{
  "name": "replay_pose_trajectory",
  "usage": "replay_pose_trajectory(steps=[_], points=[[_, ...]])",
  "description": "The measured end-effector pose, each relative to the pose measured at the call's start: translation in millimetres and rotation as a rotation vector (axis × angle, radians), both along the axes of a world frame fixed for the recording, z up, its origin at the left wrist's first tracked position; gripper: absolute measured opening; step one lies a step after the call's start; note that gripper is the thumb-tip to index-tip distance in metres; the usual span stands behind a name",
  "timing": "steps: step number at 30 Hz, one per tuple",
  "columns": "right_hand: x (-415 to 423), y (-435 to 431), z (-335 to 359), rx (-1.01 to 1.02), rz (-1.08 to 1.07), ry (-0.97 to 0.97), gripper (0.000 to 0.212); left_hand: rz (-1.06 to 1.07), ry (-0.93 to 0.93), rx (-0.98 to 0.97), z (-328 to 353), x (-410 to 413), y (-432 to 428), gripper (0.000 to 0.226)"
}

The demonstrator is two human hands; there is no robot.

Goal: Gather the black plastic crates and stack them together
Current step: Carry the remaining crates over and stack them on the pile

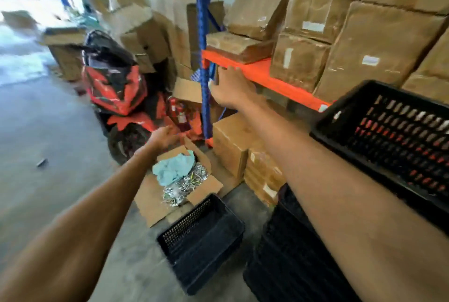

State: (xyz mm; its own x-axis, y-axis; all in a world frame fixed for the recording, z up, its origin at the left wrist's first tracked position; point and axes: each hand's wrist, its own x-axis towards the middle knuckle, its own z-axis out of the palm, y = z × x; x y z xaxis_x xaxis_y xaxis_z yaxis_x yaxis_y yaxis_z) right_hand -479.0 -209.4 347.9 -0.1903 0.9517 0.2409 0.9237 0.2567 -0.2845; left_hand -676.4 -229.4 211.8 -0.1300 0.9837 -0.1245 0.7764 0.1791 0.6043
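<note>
1. Head view: my left hand (163, 136) reaches out over the open cardboard box (181, 180) on the floor, palm turned partly up, fingers loosely curled and holding nothing.
2. My right hand (230, 87) is stretched forward at the orange shelf beam (264, 75), fingers spread and empty; blur keeps me from telling whether they touch the beam.
3. One black crate (201, 241) sits on the concrete floor just below the open box, mesh wall facing me.
4. A stack of black crates (291, 258) stands to its right, near but apart from it, partly hidden under my right forearm.
5. Another black crate, tilted (398, 136), sits higher at the right edge, just beside my right arm; what it rests on I cannot tell.
6. The open box holds a pale blue cloth (173, 166) lying on shiny metal pieces (184, 187).
7. Brown cartons (379, 51) fill the shelf, and a red and black scooter (114, 82) stands left of the blue rack post (202, 58).
</note>
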Motion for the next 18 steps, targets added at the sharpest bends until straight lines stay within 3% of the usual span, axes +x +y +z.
replay_pose_trajectory(steps=[6, 12, 18], points=[[-103, 71, -172, -0.401, 0.067, -0.052, 0.06, 0.271, -0.133, -0.271, -146, -101, -5, 0.066], [-120, 120, -374, -0.713, 0.011, -0.124, 0.061, 0.451, -0.274, -0.557, -304, -150, -3, 0.064], [-79, 148, -591, -0.915, -0.076, -0.216, 0.075, 0.653, -0.32, -0.661, -482, -134, -27, 0.052]])
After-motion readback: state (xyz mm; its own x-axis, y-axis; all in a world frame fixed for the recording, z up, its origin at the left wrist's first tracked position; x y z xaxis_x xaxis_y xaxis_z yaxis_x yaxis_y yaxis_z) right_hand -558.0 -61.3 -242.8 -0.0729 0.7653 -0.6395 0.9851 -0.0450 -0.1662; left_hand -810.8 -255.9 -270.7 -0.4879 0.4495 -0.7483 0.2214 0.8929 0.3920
